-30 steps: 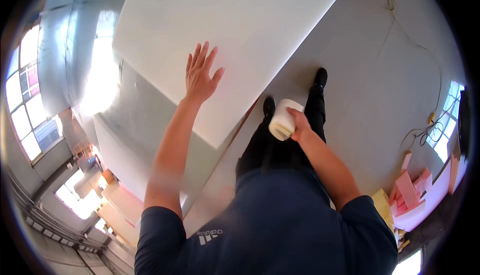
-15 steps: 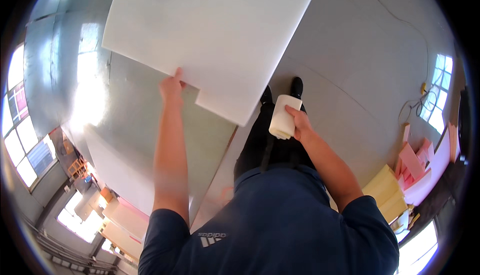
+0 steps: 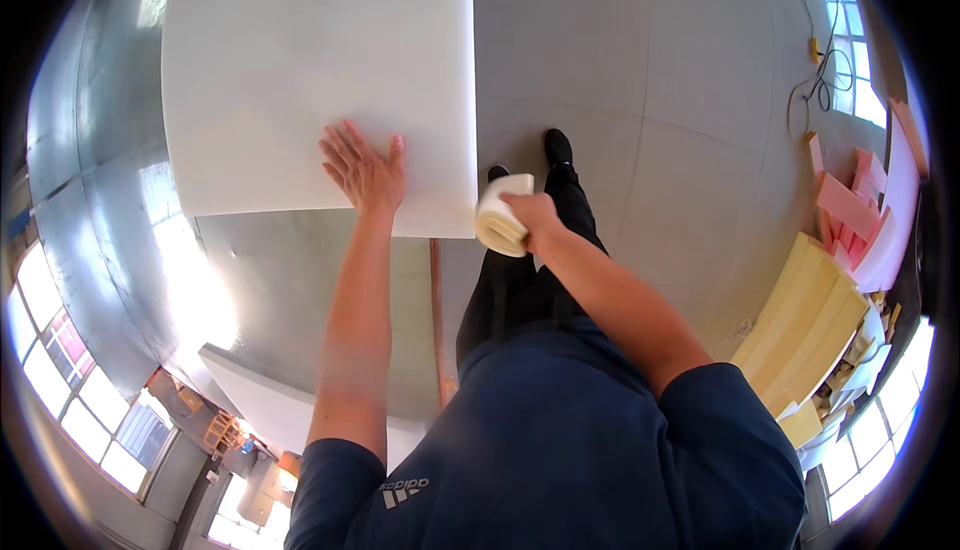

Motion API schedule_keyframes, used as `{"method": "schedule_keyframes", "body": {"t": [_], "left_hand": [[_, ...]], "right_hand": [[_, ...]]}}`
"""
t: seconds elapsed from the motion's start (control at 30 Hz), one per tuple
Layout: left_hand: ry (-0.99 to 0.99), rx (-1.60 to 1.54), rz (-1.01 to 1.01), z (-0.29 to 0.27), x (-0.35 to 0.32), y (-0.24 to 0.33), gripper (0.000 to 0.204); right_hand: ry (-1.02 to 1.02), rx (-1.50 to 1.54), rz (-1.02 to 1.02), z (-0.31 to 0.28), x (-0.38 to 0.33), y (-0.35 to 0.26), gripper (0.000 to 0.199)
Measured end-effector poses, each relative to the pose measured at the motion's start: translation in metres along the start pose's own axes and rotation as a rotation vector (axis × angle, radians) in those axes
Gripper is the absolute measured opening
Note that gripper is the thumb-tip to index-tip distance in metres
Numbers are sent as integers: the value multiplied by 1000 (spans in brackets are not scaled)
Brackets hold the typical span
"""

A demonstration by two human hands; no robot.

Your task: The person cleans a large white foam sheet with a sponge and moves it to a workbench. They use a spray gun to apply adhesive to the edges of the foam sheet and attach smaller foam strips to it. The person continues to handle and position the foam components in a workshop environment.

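the sheet [image 3: 320,80] has swung since a moment ago: half a second back it lay skewed across the table [image 3: 300,290], its near corner pointing down toward the person, and now its near edge runs almost level and its right edge drops straight down, close to the table's right edge. so the white foam looks squared up to the steel top, and i judge the lining-up step close to done.

going from the left: bright window glare spreads over the bare steel, and a second pale slab [image 3: 270,400] pokes out lower down by the table's near corner. the left hand [image 3: 365,170] has shifted too. half a second ago it was pinching the sheet's near edge; now it lies flat on top, fingers spread and apart, palm pressing down just inside the near edge. it clamps nothing, it only bears on the surface.

the sheet reaches up and away from that palm, with most of it beyond the fingertips and a narrow strip between the wrist and the edge.

further right, the right hand [image 3: 535,220] is closed round a cream foam roll [image 3: 500,215], as it was before. the roll hangs just off the sheet's lower right corner, nearly touching it, over the floor [image 3: 650,100] beside the person's black shoes [image 3: 555,150]. far right, yellow foam blocks [image 3: 800,320] and pink offcuts [image 3: 850,200] are stacked by the wall.
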State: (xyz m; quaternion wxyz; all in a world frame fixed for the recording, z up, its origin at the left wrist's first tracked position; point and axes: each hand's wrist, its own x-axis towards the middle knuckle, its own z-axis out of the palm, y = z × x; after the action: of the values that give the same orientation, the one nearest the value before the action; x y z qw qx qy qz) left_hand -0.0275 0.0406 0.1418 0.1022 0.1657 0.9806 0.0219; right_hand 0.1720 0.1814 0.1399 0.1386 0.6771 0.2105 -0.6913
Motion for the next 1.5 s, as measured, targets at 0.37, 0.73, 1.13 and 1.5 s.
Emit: {"method": "schedule_keyframes", "body": {"t": [0.37, 0.73, 1.13, 1.5], "left_hand": [[-37, -31, 6, -3, 4, -5, 93], [24, 25, 6, 4, -7, -28, 94], [-320, -219, 79, -206, 49, 107, 118], [205, 189, 108, -295, 114, 74, 61]], "right_hand": [[240, -493, -252, 48, 6, 18, 42], [342, -444, -519, 33, 58, -67, 43], [-870, -139, -410, 82, -44, -148, 39], [-1312, -610, -876, 221, -141, -103, 35]]}}
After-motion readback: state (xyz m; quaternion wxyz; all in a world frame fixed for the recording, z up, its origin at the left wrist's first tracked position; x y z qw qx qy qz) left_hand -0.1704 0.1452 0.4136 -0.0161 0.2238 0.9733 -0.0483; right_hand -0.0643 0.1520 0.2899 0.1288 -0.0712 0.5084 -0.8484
